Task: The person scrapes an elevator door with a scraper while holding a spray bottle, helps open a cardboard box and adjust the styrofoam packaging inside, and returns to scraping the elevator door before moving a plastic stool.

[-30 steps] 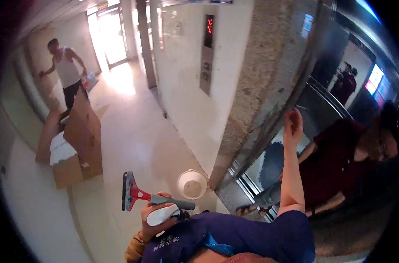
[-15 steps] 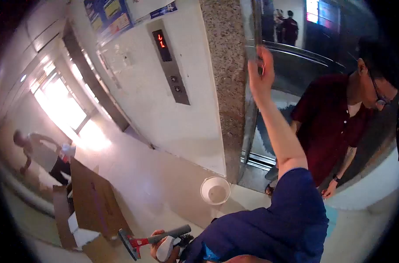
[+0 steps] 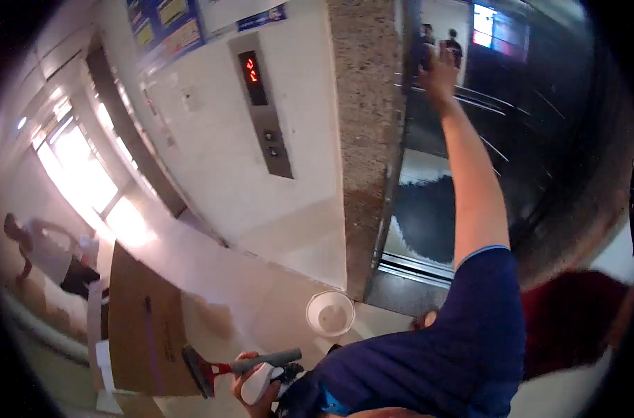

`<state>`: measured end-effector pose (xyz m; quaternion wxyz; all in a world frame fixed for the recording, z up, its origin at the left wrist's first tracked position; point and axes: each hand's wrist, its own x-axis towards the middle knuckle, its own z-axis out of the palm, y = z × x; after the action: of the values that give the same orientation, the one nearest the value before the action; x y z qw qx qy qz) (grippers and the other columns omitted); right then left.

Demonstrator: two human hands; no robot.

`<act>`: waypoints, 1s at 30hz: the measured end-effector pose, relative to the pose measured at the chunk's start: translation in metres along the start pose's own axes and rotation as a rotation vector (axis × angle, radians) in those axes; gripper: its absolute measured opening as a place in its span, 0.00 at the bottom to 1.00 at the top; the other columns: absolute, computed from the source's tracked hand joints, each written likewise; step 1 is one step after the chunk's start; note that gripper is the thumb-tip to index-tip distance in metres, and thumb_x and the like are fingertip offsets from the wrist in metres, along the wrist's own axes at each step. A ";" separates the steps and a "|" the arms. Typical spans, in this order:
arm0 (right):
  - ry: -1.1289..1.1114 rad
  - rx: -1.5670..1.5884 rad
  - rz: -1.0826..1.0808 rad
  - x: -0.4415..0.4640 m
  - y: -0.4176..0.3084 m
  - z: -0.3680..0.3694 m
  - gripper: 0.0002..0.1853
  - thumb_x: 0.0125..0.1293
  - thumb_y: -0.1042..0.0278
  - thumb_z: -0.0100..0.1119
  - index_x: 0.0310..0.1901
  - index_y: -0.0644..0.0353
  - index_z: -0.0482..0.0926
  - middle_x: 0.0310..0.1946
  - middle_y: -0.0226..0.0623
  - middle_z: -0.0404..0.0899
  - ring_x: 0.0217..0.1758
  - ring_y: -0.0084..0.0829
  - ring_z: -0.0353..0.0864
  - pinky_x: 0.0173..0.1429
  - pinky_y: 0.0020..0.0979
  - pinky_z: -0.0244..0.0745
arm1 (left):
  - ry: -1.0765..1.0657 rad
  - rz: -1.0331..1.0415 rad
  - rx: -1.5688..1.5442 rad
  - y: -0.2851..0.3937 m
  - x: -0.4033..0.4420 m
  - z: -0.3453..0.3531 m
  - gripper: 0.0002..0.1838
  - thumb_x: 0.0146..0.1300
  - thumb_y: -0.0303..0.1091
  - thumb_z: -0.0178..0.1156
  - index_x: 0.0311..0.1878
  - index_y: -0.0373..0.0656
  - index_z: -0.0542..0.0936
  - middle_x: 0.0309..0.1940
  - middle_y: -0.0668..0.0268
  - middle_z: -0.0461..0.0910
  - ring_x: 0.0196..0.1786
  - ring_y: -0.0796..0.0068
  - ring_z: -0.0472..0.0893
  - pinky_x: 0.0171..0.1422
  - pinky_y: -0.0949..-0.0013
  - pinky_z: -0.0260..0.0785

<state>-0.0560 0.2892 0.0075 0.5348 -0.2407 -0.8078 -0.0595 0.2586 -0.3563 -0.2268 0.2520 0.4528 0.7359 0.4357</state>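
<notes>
Squeegee (image 3: 223,368) and white thing (image 3: 256,384) sit low in curled fingers of the left hand (image 3: 238,380), while the right hand (image 3: 439,78) is up by the lift (image 3: 505,132), its fingers apart and empty

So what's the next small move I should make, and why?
Perhaps lower the right hand and take the squeegee with it: the right hand is raised and looks empty, while the left hand holds both the squeegee and a white object.
</notes>
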 end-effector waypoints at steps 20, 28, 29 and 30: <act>0.368 0.339 -0.479 0.036 0.086 0.127 0.37 0.64 0.56 0.61 0.72 0.58 0.60 0.71 0.47 0.61 0.74 0.44 0.60 0.75 0.42 0.55 | 1.264 0.049 0.064 0.037 0.014 0.097 0.23 0.47 0.29 0.75 0.50 0.40 0.84 0.53 0.55 0.76 0.58 0.59 0.76 0.64 0.58 0.68; 0.287 0.751 -0.352 -0.146 0.025 0.078 0.37 0.62 0.53 0.64 0.69 0.58 0.64 0.67 0.47 0.66 0.70 0.45 0.65 0.73 0.43 0.59 | 1.289 -0.010 0.059 0.043 0.035 0.100 0.22 0.50 0.27 0.73 0.50 0.39 0.83 0.55 0.54 0.75 0.58 0.58 0.75 0.64 0.60 0.67; 0.154 0.818 -0.346 -0.198 0.013 0.076 0.37 0.62 0.53 0.64 0.69 0.58 0.64 0.66 0.47 0.67 0.70 0.45 0.65 0.73 0.43 0.59 | 1.305 -0.012 0.066 0.042 0.035 0.101 0.22 0.50 0.27 0.73 0.50 0.39 0.83 0.55 0.54 0.74 0.58 0.58 0.75 0.64 0.60 0.67; -0.024 0.867 -0.348 -0.268 -0.006 0.063 0.37 0.61 0.53 0.64 0.69 0.58 0.64 0.66 0.47 0.68 0.70 0.45 0.66 0.73 0.43 0.59 | 1.311 -0.022 0.064 0.044 0.013 0.104 0.22 0.50 0.27 0.73 0.50 0.39 0.83 0.55 0.54 0.74 0.58 0.58 0.75 0.64 0.60 0.67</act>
<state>-0.0274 0.2194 -0.2570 0.5587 0.1434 -0.7927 0.1975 0.3518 -0.2922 -0.2392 -0.2579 0.0930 0.7544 0.5965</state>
